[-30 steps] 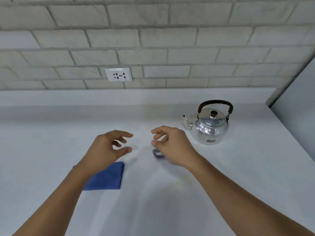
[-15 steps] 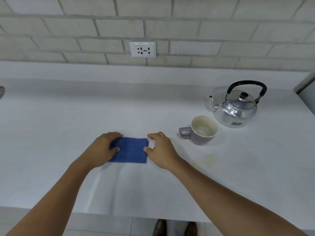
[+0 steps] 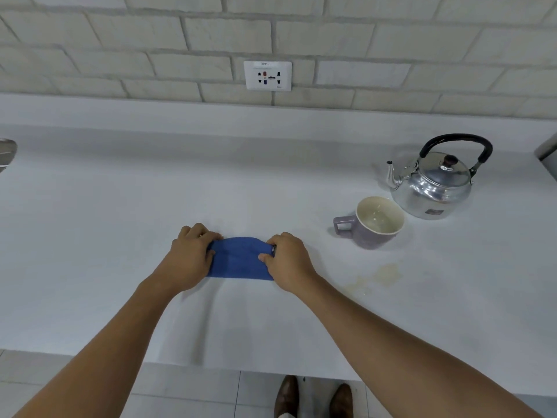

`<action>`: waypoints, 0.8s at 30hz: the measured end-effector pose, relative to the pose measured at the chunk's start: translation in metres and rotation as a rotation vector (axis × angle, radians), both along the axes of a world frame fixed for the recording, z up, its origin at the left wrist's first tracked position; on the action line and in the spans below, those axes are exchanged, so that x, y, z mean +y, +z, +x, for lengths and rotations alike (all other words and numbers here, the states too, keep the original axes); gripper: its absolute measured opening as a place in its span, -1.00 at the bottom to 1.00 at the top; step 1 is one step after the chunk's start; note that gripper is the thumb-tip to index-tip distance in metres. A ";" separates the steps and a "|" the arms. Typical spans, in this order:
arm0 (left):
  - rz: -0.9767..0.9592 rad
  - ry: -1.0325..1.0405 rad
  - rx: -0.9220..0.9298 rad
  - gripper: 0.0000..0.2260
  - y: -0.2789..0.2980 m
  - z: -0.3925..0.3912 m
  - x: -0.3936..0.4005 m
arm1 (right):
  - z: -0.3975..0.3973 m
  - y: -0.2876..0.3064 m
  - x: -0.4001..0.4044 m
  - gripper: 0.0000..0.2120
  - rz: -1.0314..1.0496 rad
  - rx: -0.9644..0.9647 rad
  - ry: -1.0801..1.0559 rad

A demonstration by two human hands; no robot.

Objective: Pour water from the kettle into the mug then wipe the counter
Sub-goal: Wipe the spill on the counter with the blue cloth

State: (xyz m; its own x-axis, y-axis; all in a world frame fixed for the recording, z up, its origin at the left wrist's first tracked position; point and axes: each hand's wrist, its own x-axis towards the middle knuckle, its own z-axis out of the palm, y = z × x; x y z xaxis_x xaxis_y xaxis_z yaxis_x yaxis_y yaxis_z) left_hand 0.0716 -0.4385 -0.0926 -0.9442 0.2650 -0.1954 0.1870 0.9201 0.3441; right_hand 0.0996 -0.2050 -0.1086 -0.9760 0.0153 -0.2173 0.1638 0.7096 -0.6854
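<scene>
A blue cloth (image 3: 239, 260) lies on the white counter (image 3: 120, 221), folded. My left hand (image 3: 188, 260) grips its left end and my right hand (image 3: 289, 262) grips its right end; the far edge of the cloth is raised in an arch. To the right stands a purple mug (image 3: 372, 223) with a cream inside, its handle pointing left. Just behind it sits a shiny steel kettle (image 3: 435, 184) with a black handle and its spout toward the left. A faint yellowish stain (image 3: 382, 274) marks the counter in front of the mug.
A brick wall with a white power socket (image 3: 267, 75) runs along the back. A metal object (image 3: 6, 152) shows at the left edge and a grey panel (image 3: 547, 152) at the right. The counter's front edge (image 3: 211, 366) is near, with the floor and shoes below.
Both hands came from above the counter down to the blue cloth and now grip its two ends, bunching it so its far edge lifts. The camera tilted down.
</scene>
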 end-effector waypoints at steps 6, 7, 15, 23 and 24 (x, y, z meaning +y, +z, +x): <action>0.186 0.034 -0.033 -0.77 0.016 -0.002 0.000 | 0.013 0.010 0.007 -0.92 -0.193 0.052 -0.061; 0.222 0.041 -0.040 -0.75 0.021 0.000 0.002 | 0.017 0.013 0.010 -0.92 -0.237 0.051 -0.071; 0.451 0.070 -0.145 -0.73 0.050 0.048 0.046 | 0.063 0.045 0.063 -0.89 -0.411 0.116 -0.184; 0.550 -0.079 -0.266 -0.78 0.033 0.101 0.135 | 0.128 0.042 0.159 -0.77 -0.329 0.084 -0.296; 0.553 -0.115 -0.275 -0.78 0.029 0.107 0.148 | 0.135 0.041 0.171 -0.76 -0.307 0.076 -0.307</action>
State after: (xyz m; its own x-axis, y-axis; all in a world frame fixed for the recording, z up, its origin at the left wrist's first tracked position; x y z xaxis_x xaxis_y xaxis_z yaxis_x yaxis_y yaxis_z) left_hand 0.1782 -0.2909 -0.0632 -0.8385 0.4929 -0.2323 0.1108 0.5716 0.8130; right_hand 0.2347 -0.0343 -0.0675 -0.9495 0.2534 -0.1849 0.2765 0.3977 -0.8749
